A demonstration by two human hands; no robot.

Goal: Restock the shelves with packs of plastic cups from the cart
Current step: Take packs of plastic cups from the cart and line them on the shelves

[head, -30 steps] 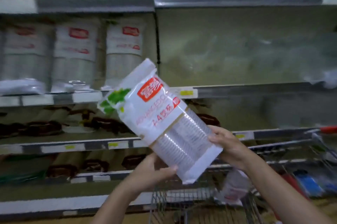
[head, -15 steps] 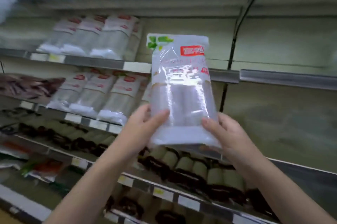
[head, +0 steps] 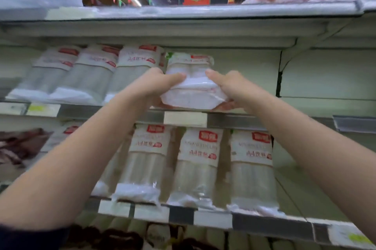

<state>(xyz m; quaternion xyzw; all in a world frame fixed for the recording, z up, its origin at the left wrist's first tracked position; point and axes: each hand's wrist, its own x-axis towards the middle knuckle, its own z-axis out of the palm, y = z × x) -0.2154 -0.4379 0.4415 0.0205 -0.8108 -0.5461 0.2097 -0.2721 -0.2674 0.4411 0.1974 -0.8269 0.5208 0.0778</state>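
While both hands hold the pack [head: 193, 87] at the lip of the upper shelf [head: 223, 120], the head view shows it lying with its base toward the camera and its red-labelled top pointing to 12 o'clock, into the bay. Left hand [head: 156, 85] wraps the pack's 9 o'clock side, thumb pressed across the front; right hand [head: 234, 89] clasps the 3 o'clock side, fingers curled beneath. Shelved packs [head: 130, 70] stand just beside it at 9 o'clock, apparently touching. Open room lies at 3 o'clock, where the bay is bare as far as the upright [head: 279, 78]. Overhead, the top shelf [head: 183, 13] leaves room above the pack. Probable faults: the slippery film could slide off the lip if released early; a push toward 9 o'clock could topple the leaning neighbours. More packs [head: 199, 164] fill the lower shelf [head: 213, 220] at 6 o'clock. No cart is visible.
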